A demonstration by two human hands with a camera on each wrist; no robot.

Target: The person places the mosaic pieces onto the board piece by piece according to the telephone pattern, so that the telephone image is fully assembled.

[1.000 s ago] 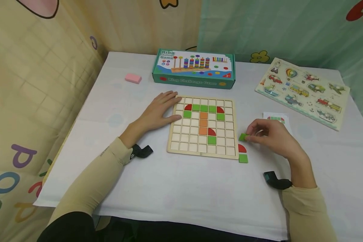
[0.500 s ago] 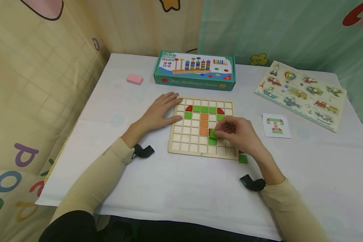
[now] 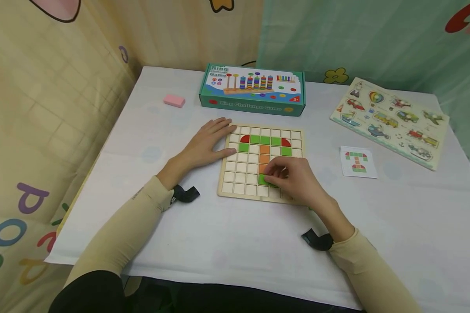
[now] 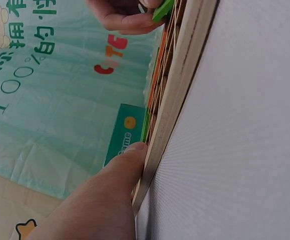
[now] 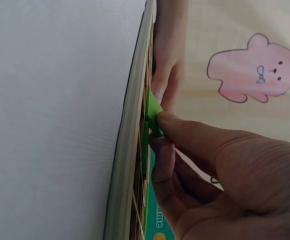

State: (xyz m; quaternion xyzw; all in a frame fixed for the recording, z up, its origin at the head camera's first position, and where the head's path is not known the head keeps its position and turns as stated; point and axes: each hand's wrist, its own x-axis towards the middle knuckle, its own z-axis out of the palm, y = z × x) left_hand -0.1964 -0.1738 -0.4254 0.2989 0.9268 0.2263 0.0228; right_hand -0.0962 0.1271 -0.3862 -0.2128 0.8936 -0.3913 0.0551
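Observation:
A wooden grid board lies on the white table, with red, green and orange tiles in some of its squares. My right hand pinches a green square tile between thumb and fingers, over a square below the orange column. In the right wrist view that tile is tilted, one edge at the board. My left hand rests with spread fingers on the board's left edge, and its thumb lies on the rim in the left wrist view. The right hand hides the lower right squares.
A pattern card lies right of the board. Behind stand a green game box and a pink block. A vehicle picture board lies at the back right. A green tile edge peeks out by the board's lower right corner.
My right hand has carried the green tile leftward from the board's right side to the square below the orange column. The left hand has stayed on the board's left edge.

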